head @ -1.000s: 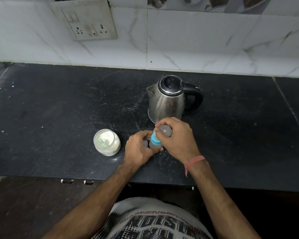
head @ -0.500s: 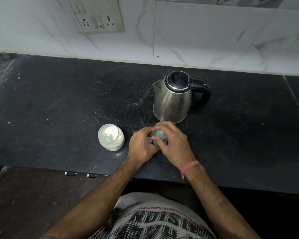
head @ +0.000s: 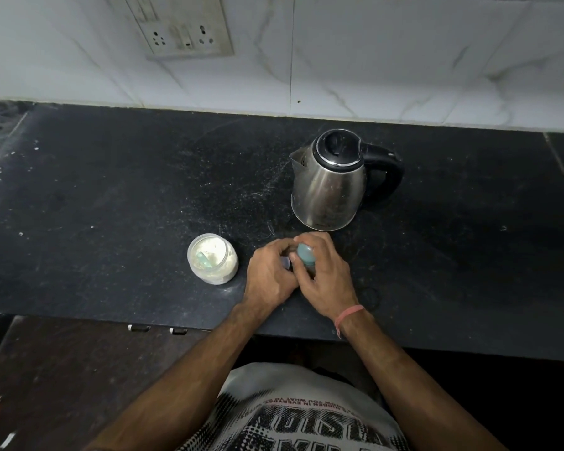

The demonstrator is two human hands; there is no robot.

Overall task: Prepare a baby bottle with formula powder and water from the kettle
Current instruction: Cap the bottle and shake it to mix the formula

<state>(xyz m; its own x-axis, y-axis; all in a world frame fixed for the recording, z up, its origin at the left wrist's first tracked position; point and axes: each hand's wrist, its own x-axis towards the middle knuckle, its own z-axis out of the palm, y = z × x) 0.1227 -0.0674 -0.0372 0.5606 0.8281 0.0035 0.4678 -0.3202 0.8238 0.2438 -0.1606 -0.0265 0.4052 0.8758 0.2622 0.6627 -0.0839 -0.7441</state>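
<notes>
Small clear baby bottle with teal cap [head: 304, 255], upright on black table [head: 111, 206], gripped between left hand [head: 269, 278] and right hand [head: 326, 275]; steel kettle [head: 328, 187] just beyond.

Both hands meet over the bottle [head: 304, 255] on the black bench [head: 111, 196]: left hand [head: 269, 275] curled round its side, right hand [head: 326, 276] wrapped over the teal cap end (most of the bottle is hidden). Just left, the open powder jar [head: 213, 258] stands apart. Behind the hands sits the steel kettle [head: 331, 183], lid shut, handle to the right.
</notes>
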